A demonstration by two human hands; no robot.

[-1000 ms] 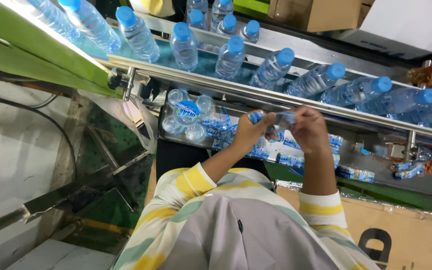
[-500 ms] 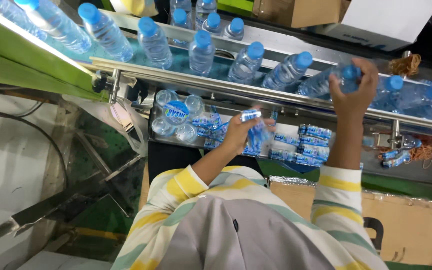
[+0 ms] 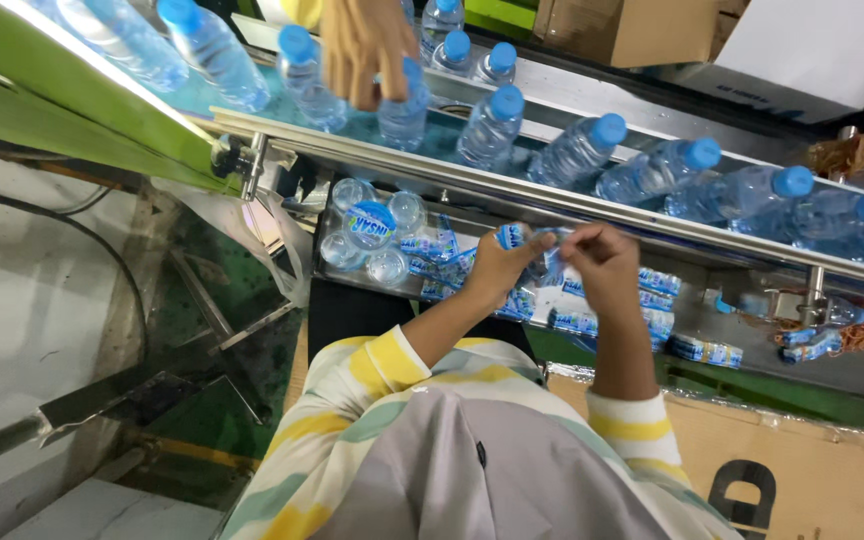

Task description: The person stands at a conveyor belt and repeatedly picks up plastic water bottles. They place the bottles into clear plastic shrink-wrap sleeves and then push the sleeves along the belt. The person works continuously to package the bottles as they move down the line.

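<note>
While blue-capped water bottles (image 3: 580,150) lie along the conveyor (image 3: 512,195), the left hand (image 3: 497,265) and right hand (image 3: 602,262) pinch a small blue-and-white label (image 3: 527,237) between closed fingers, just above the tray of labels (image 3: 592,310). Another person's hand (image 3: 367,45) touches a bottle.

A row of bottles (image 3: 580,150) lies on the conveyor (image 3: 452,140), which runs from the far left to the right edge. A rail (image 3: 552,200) borders its near side. Below the rail, a tray (image 3: 332,270) holds loose label sleeves (image 3: 572,320) in the middle and upright bottles (image 3: 370,228) at its left end. Both hands, left (image 3: 497,265) and right (image 3: 602,262), meet over the sleeves. Another person's hand (image 3: 367,45) reaches onto the conveyor at its far left part. A cardboard box (image 3: 802,470) stands near the right corner.
</note>
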